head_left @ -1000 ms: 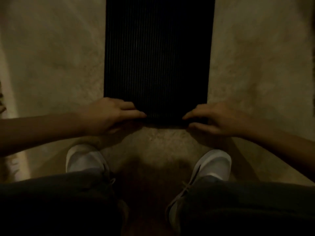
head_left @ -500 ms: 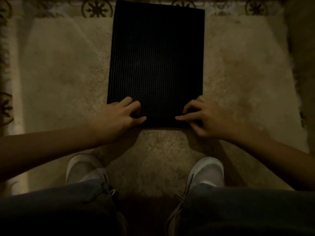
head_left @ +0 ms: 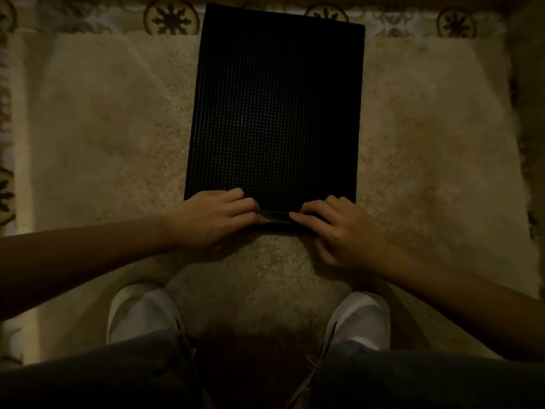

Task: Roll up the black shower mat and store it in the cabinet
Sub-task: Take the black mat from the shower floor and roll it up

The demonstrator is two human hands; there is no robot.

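Observation:
The black shower mat (head_left: 277, 113) lies flat on a shaggy beige rug, its grid texture facing up and its long side running away from me. Its near edge is curled over into a narrow roll between my hands. My left hand (head_left: 216, 218) grips the near left corner with fingers curled over the rolled edge. My right hand (head_left: 339, 228) holds the near right part the same way, fingertips pressing on the roll. No cabinet is in view.
The beige rug (head_left: 118, 137) spreads wide on both sides of the mat. A patterned tile floor (head_left: 171, 17) borders it at the far side and left. My two white shoes (head_left: 141, 314) stand on the rug just behind my hands.
The view has tilted up, bringing the mat's far edge and the tiles into sight. Both hands moved from the mat's near corners inward, and the near edge has curled into a small roll.

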